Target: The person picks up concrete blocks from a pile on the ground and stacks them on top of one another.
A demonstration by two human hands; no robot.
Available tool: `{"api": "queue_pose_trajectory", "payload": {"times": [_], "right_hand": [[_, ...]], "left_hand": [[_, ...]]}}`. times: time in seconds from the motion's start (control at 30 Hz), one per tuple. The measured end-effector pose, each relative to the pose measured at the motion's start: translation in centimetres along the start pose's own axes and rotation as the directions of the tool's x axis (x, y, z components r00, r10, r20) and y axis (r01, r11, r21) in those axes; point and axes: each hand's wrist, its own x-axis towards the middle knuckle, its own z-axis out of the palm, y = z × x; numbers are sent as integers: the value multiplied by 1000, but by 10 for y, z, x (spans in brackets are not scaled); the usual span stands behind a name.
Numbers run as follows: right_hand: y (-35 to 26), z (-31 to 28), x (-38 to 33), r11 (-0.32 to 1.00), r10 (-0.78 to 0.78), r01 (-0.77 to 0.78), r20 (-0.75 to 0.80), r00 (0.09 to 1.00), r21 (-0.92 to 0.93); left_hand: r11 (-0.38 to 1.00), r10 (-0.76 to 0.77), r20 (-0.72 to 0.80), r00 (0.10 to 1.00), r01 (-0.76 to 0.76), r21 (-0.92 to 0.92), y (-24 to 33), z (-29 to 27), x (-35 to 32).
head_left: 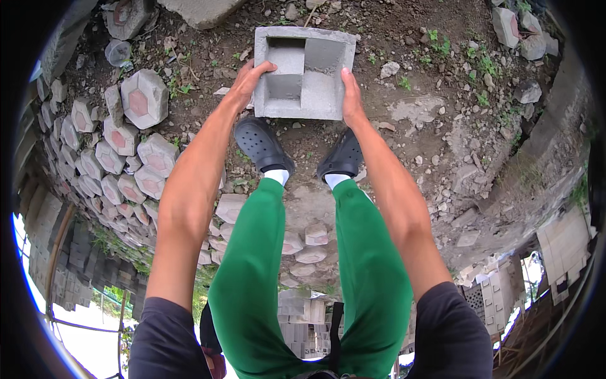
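A grey hollow concrete block (314, 88) with two open cells lies on bare dirt just beyond my feet. My left hand (248, 81) grips its left side, with fingers curled over the edge into the left cell. My right hand (351, 98) presses flat against its right side. Both arms reach straight down to it. My dark clogs (262, 144) stand right behind the block, below green trousers.
Several hexagonal paving stones (144, 98) with reddish centres are piled to the left. Rubble and loose stones (521, 93) scatter over the dirt at right. Stacked grey blocks (295, 309) stand behind me, and a concrete kerb (550, 123) runs along the right.
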Motion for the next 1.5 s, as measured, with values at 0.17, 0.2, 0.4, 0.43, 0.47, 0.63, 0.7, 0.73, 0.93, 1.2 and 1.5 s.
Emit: {"api": "queue_pose_trajectory", "payload": {"times": [0.17, 0.2, 0.4, 0.43, 0.47, 0.63, 0.7, 0.73, 0.93, 1.2, 1.5], "right_hand": [[3, 25, 24, 999, -34, 33, 28, 999, 20], [5, 24, 30, 999, -45, 45, 32, 998, 21], [17, 26, 51, 997, -49, 47, 23, 999, 69], [19, 24, 54, 997, -50, 48, 22, 999, 67], [22, 22, 58, 996, -46, 44, 25, 999, 74], [14, 27, 51, 998, -16, 13, 46, 999, 57], [11, 29, 47, 1000, -18, 18, 29, 999, 7], [8, 29, 47, 1000, -19, 19, 29, 999, 8], [11, 25, 50, 999, -21, 18, 54, 998, 49], [-4, 27, 40, 996, 76, -82, 116, 990, 47], [1, 29, 38, 990, 49, -57, -63, 997, -127]], "left_hand": [[997, 52, -64, 997, -48, 68, 0, -28, 24], [996, 53, -60, 997, -48, 78, 3, -28, 27], [981, 105, -45, 993, -96, 170, 19, -31, 29], [976, 110, -46, 993, -99, 195, 21, -30, 30], [976, 111, -43, 993, -101, 194, 19, -29, 32], [983, 99, -115, 988, -80, 163, 13, -27, 29], [982, 104, -125, 987, -81, 172, 12, -28, 28], [980, 108, -140, 984, -82, 183, 12, -29, 28], [974, 96, -199, 975, -51, 220, 10, -25, 28], [952, 224, -241, 944, -159, 261, 8, -27, 25], [947, 257, -307, 916, -175, 271, 7, -10, 16]]}}
